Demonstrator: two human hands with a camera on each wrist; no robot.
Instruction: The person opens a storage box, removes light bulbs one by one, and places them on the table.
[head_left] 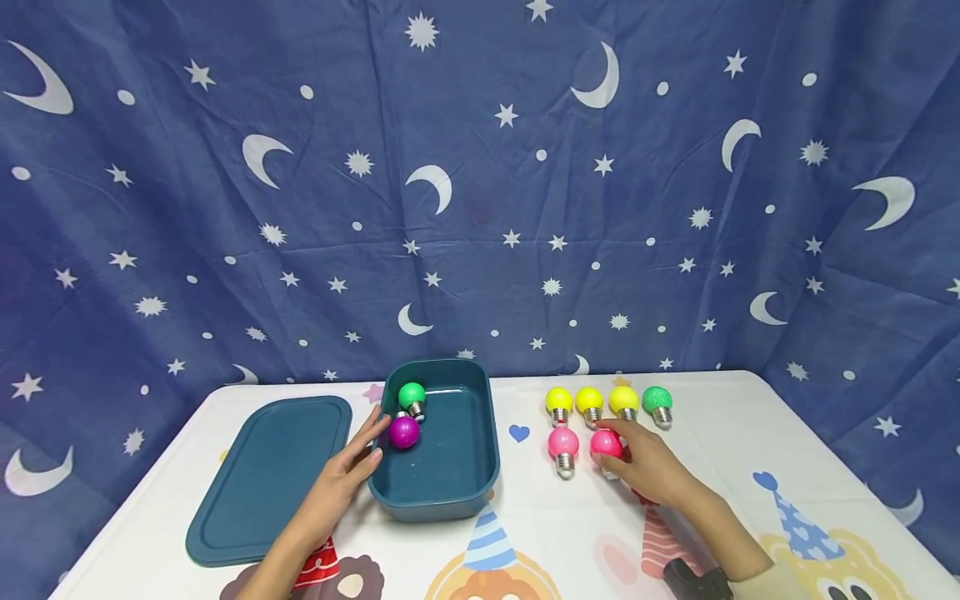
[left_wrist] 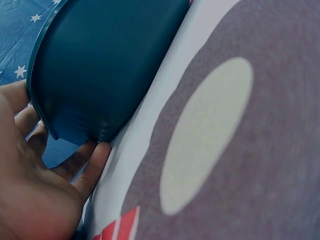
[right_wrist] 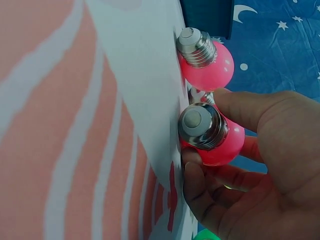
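Observation:
My left hand rests its fingertips against the left side of a dark teal plastic box, fingers fairly straight; the left wrist view has them on its outer wall. Inside the box lie a green light bulb and a purple light bulb. On the right, my right hand grips a hot pink light bulb between thumb and fingers. In the right wrist view its metal screw base faces the camera, close to the tablecloth. A lighter pink light bulb lies just left of it.
Behind the pink bulbs runs a row of yellow light bulbs ending in a green one. A flat teal lid lies left of the box. A blue curtain with moons and stars hangs behind the white printed tablecloth.

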